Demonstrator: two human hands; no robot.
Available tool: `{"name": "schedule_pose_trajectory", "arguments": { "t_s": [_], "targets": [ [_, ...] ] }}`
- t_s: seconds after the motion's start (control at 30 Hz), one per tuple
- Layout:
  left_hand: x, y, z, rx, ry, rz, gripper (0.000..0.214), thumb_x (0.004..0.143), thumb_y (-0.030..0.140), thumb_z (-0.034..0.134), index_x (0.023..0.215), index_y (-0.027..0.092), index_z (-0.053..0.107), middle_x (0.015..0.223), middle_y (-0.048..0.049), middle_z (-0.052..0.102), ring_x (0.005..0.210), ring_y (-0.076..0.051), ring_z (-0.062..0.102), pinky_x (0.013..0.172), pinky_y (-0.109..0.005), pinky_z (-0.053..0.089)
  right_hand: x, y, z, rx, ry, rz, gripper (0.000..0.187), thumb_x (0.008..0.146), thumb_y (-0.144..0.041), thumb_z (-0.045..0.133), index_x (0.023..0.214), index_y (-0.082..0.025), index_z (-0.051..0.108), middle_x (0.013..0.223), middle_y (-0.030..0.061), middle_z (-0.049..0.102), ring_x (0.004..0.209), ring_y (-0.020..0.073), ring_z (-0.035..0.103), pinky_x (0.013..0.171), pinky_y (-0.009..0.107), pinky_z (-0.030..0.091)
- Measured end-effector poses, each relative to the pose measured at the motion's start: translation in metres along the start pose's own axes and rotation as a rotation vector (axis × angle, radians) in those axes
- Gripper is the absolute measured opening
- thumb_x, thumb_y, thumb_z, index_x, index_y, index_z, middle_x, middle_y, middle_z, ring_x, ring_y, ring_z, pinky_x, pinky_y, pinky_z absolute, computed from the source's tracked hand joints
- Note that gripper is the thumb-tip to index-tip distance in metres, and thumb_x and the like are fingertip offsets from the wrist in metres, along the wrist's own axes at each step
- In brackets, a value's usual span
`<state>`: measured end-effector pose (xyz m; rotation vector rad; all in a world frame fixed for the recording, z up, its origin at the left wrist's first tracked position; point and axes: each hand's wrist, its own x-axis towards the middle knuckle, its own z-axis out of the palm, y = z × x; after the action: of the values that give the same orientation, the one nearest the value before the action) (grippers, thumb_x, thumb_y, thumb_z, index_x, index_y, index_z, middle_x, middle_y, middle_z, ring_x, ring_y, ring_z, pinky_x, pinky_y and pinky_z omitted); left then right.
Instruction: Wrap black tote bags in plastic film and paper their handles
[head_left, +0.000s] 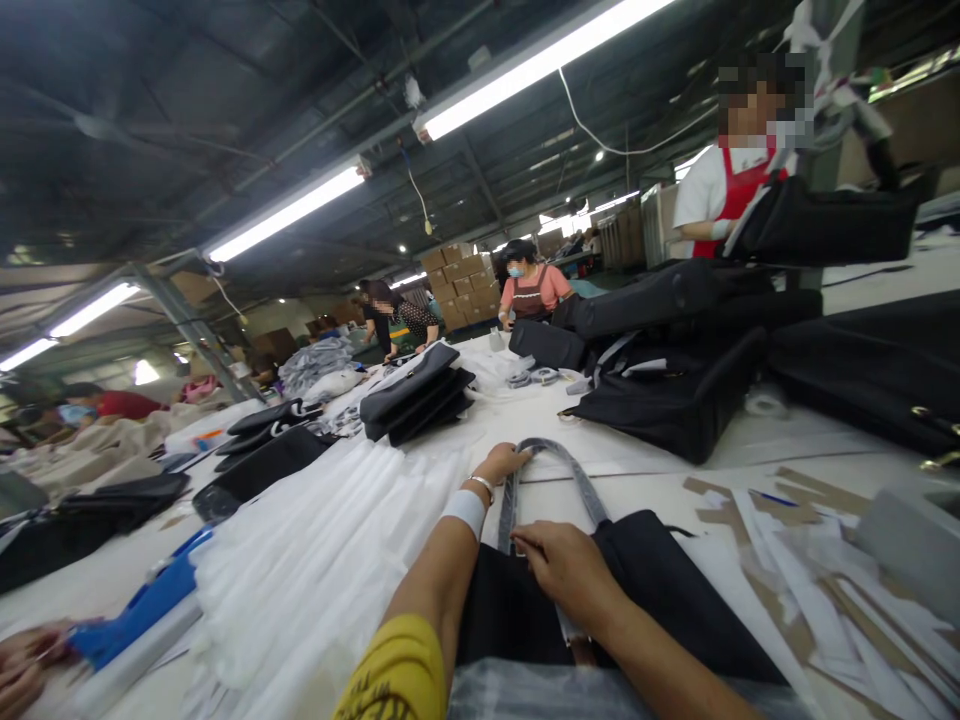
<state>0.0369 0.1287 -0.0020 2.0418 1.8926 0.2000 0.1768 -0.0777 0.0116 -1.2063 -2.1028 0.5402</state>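
Note:
A black handbag (675, 590) lies flat on the white table in front of me, its grey wrapped handle (551, 452) arching away from me. My left hand (504, 463) is stretched forward, its fingers closed round the far left part of the handle. My right hand (559, 572) rests on the bag's top edge near the handle's base, fingers curled and pinching there. A white wristband and a bracelet sit on my left wrist.
A heap of white wrapping sheets (315, 560) lies to my left. Stacks of black bags (416, 393) and a large black bag (675, 390) stand further along the table. Paper strips and cardboard scraps (817, 580) lie at right. Co-workers stand behind; another person's hand (22, 665) is at lower left.

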Motion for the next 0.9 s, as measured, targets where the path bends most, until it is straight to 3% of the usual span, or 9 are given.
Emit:
{"name": "schedule_pose_trajectory", "arguments": {
  "t_s": [0.3,0.47,0.67,0.9],
  "targets": [
    [0.021,0.021,-0.002,0.020,0.057,0.250,0.034,0.092,0.034,0.056,0.118,0.016,0.067,0.124,-0.0114,0.068,0.115,-0.024,0.061,0.102,-0.032,0.043,-0.002,-0.003,0.000,-0.004,-0.032,0.002,0.031,0.092,-0.023,0.046,0.102,-0.028,0.075,0.097,0.0034,0.076,0.093,0.0217,0.070,0.077,0.028,0.047],
    [0.023,0.032,0.001,0.018,0.002,0.341,0.033,0.088,0.034,0.062,0.118,0.022,0.068,0.120,-0.0039,0.070,0.112,-0.020,0.062,0.100,-0.027,0.044,-0.003,0.003,0.007,0.011,-0.025,-0.022,0.036,0.091,-0.022,0.043,0.103,-0.030,0.075,0.098,0.0045,0.077,0.092,0.0221,0.070,0.079,0.029,0.049],
    [0.028,0.038,-0.011,0.002,-0.066,0.274,0.028,0.089,0.033,0.058,0.110,0.018,0.070,0.117,-0.0081,0.070,0.108,-0.023,0.062,0.097,-0.031,0.045,0.000,0.013,0.015,0.034,-0.038,-0.048,0.036,0.091,-0.023,0.042,0.104,-0.029,0.075,0.097,0.0051,0.076,0.089,0.0228,0.071,0.080,0.030,0.050],
    [0.017,0.033,-0.031,-0.122,-0.235,0.090,0.042,0.094,0.045,0.044,0.105,0.014,0.070,0.108,-0.0126,0.072,0.085,-0.024,0.065,0.077,-0.036,0.052,0.000,0.010,0.012,0.038,-0.026,-0.050,0.036,0.092,-0.025,0.040,0.096,-0.028,0.075,0.092,0.0048,0.076,0.088,0.0232,0.071,0.078,0.030,0.051]
  ]
}}
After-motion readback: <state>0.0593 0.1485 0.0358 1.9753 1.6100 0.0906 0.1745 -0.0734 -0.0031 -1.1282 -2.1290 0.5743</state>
